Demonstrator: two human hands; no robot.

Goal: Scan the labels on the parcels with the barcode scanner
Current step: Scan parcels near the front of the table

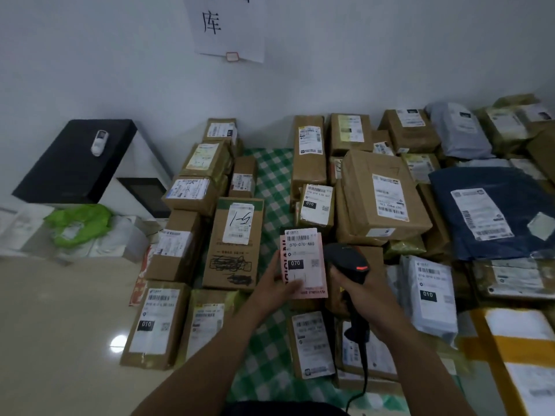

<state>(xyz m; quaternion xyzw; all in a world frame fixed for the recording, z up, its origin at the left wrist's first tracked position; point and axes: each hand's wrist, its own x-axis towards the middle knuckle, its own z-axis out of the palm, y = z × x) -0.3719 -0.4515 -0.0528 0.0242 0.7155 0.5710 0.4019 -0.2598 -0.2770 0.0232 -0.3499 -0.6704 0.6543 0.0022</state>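
Green-checked cloth (274, 175) covers the floor below a white wall, with brown parcels (381, 190) banked at nine, twelve and three o'clock. At centre the left hand (277, 283) pinches a pink parcel (312, 274), its label (301, 243) face-up. At its three o'clock the right hand (359, 291) grips the barcode scanner (345, 261), head angled toward the label, likely to read it squarely.

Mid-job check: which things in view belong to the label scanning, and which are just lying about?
Job: barcode scanner in right hand; pink parcel held by left hand; tall brown box; navy mailer.
Lying about: black-topped machine; white device on it; wall sign.
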